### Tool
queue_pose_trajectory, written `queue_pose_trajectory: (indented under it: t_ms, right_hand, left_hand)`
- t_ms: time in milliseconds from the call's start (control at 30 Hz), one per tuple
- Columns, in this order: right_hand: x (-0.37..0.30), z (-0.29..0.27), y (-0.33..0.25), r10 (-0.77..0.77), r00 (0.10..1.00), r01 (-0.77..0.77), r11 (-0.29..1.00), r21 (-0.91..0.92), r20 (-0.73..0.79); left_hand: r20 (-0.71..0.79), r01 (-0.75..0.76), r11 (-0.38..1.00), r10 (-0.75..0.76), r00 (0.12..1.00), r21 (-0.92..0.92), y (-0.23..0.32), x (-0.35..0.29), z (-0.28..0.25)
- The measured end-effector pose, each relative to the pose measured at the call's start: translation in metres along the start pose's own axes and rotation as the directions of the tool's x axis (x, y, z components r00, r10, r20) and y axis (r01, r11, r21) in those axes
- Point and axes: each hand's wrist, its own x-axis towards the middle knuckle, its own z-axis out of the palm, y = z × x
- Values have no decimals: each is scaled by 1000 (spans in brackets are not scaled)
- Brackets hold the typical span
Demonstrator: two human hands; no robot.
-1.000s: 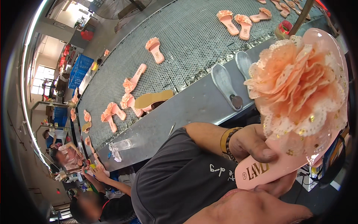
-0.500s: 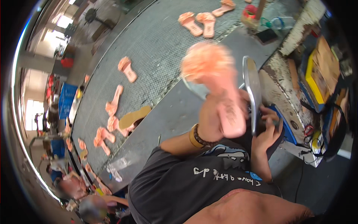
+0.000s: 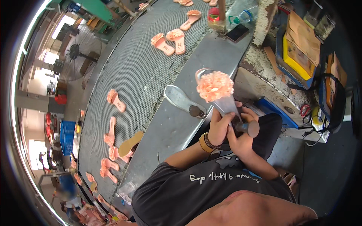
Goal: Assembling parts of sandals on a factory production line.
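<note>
A grey metal shoe last (image 3: pixel 227 105) tilts away from me, with the peach ruffled strap of a slipper (image 3: pixel 215 86) around its front. The last's rounded toe pokes out beyond the ruffles; the slipper's sole is hidden. My left hand (image 3: pixel 219 126), with bands on its wrist, grips the heel part of the last from the left. Closed around the same heel end from below and the right is my right hand (image 3: pixel 241 141), beside a round peg (image 3: pixel 251 129) that sticks up. A second metal last (image 3: pixel 183 100) lies on the metal bench just left of my hands.
Beyond the bench (image 3: pixel 158 124), a mesh conveyor (image 3: pixel 139 71) carries several peach slippers (image 3: pixel 116 101) and a tan sole (image 3: pixel 130 144). A phone (image 3: pixel 237 33) lies at the bench's far end. To the right are a yellow-edged stack (image 3: pixel 299 62) and cables (image 3: pixel 315 120).
The slipper and the metal last were apart, the slipper raised in my left hand. Now the ruffled strap encloses the last, and both hands hold its heel end. The view has shifted right.
</note>
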Motion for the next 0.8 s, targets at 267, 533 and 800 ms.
queue_pose_trajectory:
  t_ms: [267,533,800]
  right_hand:
    - [-11,-45,54,331,844,-424,893,148,422]
    - [180,-122,78,361,883,-445,847,-292,-299]
    - [263,-137,135,162,888,-459,342,-820,-429]
  left_hand:
    - [379,-76,986,13,925,151,2,7,7]
    - [868,-640,607,-187,460,471,42,3,32]
    - [782,-496,672,-207,588,550,47,4,-2]
